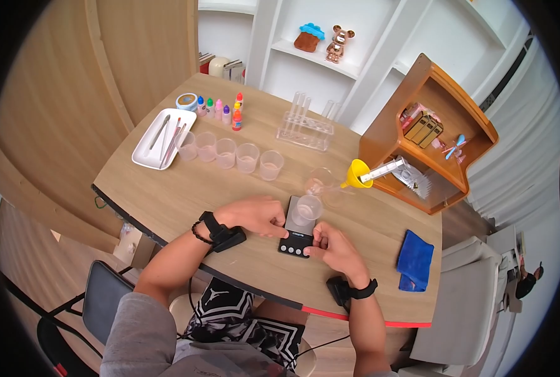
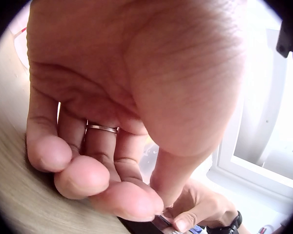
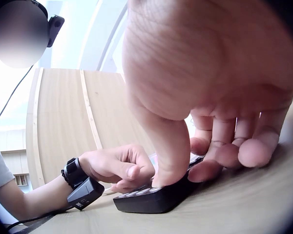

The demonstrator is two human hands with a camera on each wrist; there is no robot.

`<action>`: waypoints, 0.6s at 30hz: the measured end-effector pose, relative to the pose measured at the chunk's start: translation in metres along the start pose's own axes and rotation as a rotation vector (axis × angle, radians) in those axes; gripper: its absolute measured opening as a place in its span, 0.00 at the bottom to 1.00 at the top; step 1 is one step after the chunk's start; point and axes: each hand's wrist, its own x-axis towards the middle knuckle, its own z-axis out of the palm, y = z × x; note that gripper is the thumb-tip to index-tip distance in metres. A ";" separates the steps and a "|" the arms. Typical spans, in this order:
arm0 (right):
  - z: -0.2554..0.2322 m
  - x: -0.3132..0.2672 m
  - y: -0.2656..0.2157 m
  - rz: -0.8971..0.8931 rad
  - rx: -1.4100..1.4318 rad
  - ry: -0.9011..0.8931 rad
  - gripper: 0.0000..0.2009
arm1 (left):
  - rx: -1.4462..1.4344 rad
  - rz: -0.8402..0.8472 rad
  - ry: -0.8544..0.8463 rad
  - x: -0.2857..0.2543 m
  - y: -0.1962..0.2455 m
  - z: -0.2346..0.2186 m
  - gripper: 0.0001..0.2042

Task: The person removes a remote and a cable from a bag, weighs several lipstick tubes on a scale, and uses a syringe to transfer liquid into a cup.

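A slim black digital scale [image 1: 288, 247] with a grey plate and round buttons lies near the table's front edge. On its plate stands a clear plastic cup [image 1: 306, 210]. My left hand [image 1: 252, 217] holds the scale's left side, fingers curled, with thumb and forefinger at the edge. From the right, my right hand [image 1: 340, 248] grips the other side. Its thumb presses down on the button row of the scale [image 3: 149, 200], while the other fingers bend along the side. Just behind the scale sits another clear container [image 1: 319, 181].
Several clear cups [image 1: 247, 157] stand in a row, with a white tray [image 1: 148, 157] of brushes and small dropper bottles [image 1: 218, 110] beyond. A test-tube rack [image 1: 305, 132], yellow funnel [image 1: 358, 173] and wooden cabinet [image 1: 387, 119] stand farther right. A blue cloth [image 1: 415, 261] lies at the right edge.
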 end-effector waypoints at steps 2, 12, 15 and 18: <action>0.000 0.001 0.002 0.002 0.000 0.004 0.17 | -0.027 0.010 -0.009 -0.001 0.001 0.000 0.20; -0.011 0.000 0.004 -0.074 0.081 -0.097 0.17 | -0.335 0.051 -0.044 -0.004 -0.016 -0.005 0.09; -0.014 0.003 0.011 -0.081 0.137 -0.111 0.17 | -0.228 0.028 0.257 -0.012 0.006 -0.014 0.09; -0.013 0.003 0.017 -0.080 0.201 -0.119 0.16 | -0.093 0.170 0.548 -0.006 0.019 -0.009 0.18</action>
